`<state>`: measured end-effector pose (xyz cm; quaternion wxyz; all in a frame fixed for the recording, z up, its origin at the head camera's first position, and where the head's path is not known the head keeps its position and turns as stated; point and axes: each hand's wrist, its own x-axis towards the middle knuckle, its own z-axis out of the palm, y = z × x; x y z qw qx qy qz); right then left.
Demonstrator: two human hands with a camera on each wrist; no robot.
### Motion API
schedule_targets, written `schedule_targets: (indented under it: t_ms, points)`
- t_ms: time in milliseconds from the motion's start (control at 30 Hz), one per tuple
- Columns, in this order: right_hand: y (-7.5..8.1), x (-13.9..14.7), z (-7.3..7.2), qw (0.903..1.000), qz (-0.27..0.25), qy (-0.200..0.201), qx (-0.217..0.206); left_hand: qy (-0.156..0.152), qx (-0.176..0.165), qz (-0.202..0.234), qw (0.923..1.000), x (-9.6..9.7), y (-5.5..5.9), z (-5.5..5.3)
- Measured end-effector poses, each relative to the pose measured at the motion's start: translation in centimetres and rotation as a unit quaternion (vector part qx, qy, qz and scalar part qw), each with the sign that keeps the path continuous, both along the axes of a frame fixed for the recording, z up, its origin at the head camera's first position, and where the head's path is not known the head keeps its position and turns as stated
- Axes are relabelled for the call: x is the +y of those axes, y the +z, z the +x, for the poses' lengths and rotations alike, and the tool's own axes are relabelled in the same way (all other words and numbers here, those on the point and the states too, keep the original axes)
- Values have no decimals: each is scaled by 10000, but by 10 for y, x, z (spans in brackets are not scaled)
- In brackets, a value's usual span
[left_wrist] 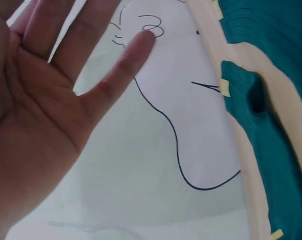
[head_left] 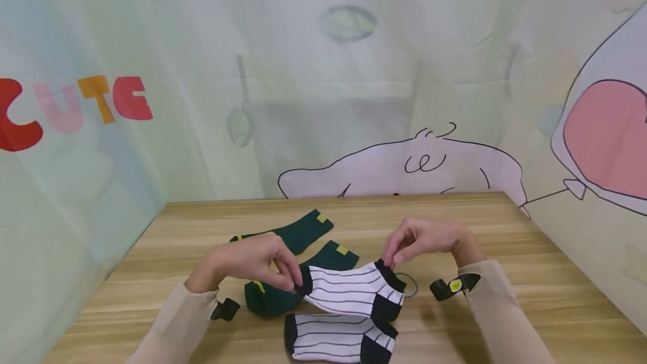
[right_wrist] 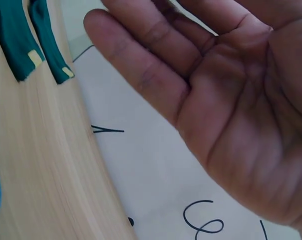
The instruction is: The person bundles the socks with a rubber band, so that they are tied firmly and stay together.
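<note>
Stretched between my two hands in the head view is a white ankle sock (head_left: 346,290) with dark stripes and black toe, heel and cuff. My left hand (head_left: 258,260) pinches its black toe end, and my right hand (head_left: 422,237) pinches the black cuff. Just in front lies a matching striped sock (head_left: 328,339), flat on the table. Both wrist views show the palm side of the left hand (left_wrist: 56,100) and the right hand (right_wrist: 225,95); the pinched sock is out of sight there.
Two dark green socks (head_left: 303,233) with yellow patches lie behind the striped ones, partly hidden by my left hand. A thin blue loop (head_left: 411,285) rests by the right hand. The wooden table (head_left: 202,221) ends at a printed curtain (head_left: 202,145).
</note>
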<state>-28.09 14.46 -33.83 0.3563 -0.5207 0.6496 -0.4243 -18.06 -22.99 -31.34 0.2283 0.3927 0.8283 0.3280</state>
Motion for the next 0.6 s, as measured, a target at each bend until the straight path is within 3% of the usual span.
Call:
schedule_targets:
  t_ms: [300,600]
  points:
    - [-6,-5,3,9988,-190,325,-304,61,340,-69,9994,-4,-6,9]
    - [-13,-16,2,9963,22,635,-575,-286,138,-219,9993,0,-13,13]
